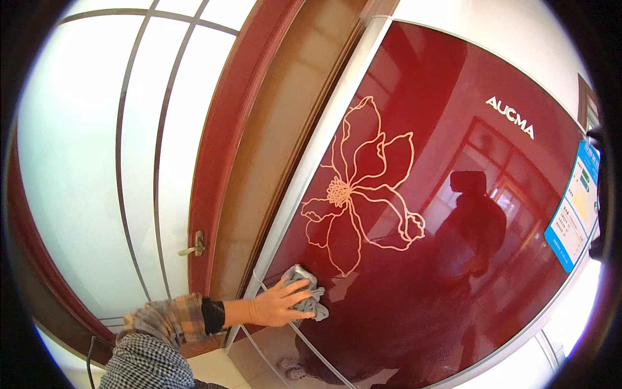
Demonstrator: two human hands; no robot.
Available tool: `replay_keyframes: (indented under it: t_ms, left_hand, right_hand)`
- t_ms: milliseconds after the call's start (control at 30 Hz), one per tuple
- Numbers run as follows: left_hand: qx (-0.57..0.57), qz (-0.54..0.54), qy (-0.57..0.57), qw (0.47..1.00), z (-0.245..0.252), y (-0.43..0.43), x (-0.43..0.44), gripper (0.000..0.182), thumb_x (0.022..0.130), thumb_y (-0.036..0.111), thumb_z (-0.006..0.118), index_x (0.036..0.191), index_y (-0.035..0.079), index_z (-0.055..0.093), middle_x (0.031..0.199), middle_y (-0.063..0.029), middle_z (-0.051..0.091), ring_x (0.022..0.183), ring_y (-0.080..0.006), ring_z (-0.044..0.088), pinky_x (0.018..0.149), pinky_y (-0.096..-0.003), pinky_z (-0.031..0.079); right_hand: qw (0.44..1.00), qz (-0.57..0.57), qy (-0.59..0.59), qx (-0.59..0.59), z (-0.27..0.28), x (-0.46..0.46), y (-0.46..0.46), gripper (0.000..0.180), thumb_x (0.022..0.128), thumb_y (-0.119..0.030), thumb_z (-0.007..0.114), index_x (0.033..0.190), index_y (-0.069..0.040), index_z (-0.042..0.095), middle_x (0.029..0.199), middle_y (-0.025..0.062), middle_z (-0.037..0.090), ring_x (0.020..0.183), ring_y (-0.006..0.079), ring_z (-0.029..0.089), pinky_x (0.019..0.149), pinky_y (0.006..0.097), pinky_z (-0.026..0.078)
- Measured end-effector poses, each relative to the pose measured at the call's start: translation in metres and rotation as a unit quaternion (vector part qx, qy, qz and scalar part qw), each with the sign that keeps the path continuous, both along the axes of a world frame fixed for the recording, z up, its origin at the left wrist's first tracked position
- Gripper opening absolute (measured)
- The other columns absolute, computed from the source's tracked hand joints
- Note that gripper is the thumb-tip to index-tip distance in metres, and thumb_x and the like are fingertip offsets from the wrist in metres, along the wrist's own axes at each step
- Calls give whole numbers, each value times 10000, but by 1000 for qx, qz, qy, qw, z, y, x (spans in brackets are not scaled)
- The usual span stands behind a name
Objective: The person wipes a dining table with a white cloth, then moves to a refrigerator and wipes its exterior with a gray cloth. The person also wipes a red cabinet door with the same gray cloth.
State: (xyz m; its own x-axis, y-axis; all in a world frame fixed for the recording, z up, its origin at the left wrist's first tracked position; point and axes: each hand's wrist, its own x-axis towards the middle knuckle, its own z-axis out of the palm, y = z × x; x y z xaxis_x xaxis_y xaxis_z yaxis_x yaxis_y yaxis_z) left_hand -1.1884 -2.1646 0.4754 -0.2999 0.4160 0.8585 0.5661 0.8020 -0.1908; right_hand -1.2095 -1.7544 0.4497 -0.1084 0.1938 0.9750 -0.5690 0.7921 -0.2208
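My left hand (279,304) reaches in from the lower left, its fingers spread over a bunched grey cloth (305,291). The hand presses the cloth against the glossy dark red door (388,301) of an Aucma refrigerator, near the door's lower left corner. Just above the cloth, the orange line drawing of a flower (338,191) spreads across the door. Slightly wet-looking or smeared streaks show on the lower part of the panel. My right hand is out of view.
To the left stands a frosted glass door (97,160) with a red-brown frame and a metal handle (197,245). A blue and white label (573,209) with writing hangs at the panel's right edge. A second panel (267,350) lies below the refrigerator door's lower trim.
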Motion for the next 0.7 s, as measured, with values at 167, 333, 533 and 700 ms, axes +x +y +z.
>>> replay_keyframes:
  t_ms: [167,333,533,700]
  left_hand:
    - [128,92,165,974,148,-34,-45,373,868,61,655,1233,139,667,1513,-262,431,1423,-469,425,1154,-648,322]
    - [218,97,179,954,148,-35,-51,377,866,32,650,1241,65,630,1537,-305,367,1430,-519,370,1178,-598,295]
    - [133,81,-58,986,-52,31,5,416,756,67,696,1158,145,619,1518,-290,317,1462,-581,275,1176,-725,220]
    - [136,168,8,976,6,-18,-12,515,732,9,671,1218,169,618,1567,-290,328,1496,-546,272,1168,-763,154]
  right_hand:
    - [999,30,-24,-20,1,10,-2,489,1085,-304,505,1405,65,502,1375,348,492,1189,494,513,986,622,428]
    - [999,44,9,-17,5,9,-2,450,1085,-298,503,1368,48,551,1324,343,529,1137,487,524,955,607,432]
    - [999,36,2,-10,3,8,1,455,1085,-289,502,1365,67,549,1315,343,539,1127,493,532,944,613,441]
    - [975,65,-144,-157,-42,3,14,441,1023,-138,560,1447,-94,448,1561,301,273,1377,480,421,1086,623,443]
